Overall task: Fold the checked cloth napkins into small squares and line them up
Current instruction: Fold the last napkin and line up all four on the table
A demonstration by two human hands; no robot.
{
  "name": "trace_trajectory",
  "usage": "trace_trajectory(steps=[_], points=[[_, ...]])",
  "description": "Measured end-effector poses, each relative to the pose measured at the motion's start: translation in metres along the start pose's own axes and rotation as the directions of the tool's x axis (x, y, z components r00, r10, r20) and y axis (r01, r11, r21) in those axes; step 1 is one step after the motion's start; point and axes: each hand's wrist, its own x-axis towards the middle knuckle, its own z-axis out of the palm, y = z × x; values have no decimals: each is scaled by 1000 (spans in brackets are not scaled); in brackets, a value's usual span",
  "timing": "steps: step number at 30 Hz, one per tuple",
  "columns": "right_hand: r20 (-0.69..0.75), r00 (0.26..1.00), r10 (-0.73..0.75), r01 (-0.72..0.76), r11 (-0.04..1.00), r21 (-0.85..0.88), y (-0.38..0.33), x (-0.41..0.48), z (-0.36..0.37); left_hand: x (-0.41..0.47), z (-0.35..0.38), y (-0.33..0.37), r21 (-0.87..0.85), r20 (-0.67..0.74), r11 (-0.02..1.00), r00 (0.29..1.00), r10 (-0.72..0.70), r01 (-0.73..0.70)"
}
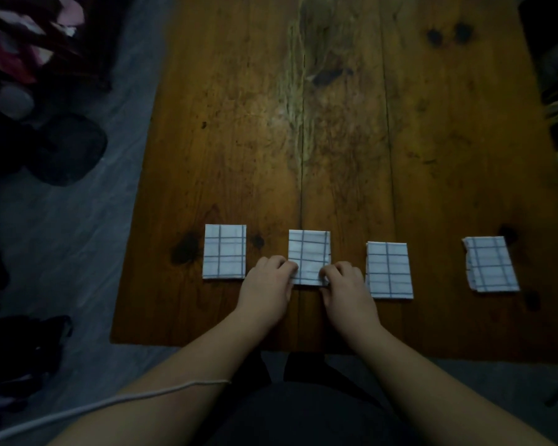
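Several white napkins with blue checks lie folded in a row near the front edge of a wooden table (335,140). The second napkin from the left (309,249) has both my hands on its near edge. My left hand (268,284) pinches its near left corner, and my right hand (345,288) pinches its near right corner. To the left lies another folded napkin (224,251). On the right are a third napkin (389,270) and, further off, a fourth napkin (490,263), which looks thicker and slightly askew.
A white cord (110,403) crosses my left forearm. Dark bags and clothes (55,149) lie on the grey floor left of the table. Dim objects crowd the right edge of the view.
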Motion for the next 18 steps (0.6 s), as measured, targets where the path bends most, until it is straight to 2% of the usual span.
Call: trace_trajectory(steps=[7, 18], points=[[-8, 1000, 13, -13, 1000, -6, 3, 10, -2, 9, 7, 2, 9, 10, 1000, 1000, -15, 15], [-21, 998, 62, -61, 998, 27, 0, 9, -6, 10, 3, -2, 5, -6, 999, 999, 38, -38]])
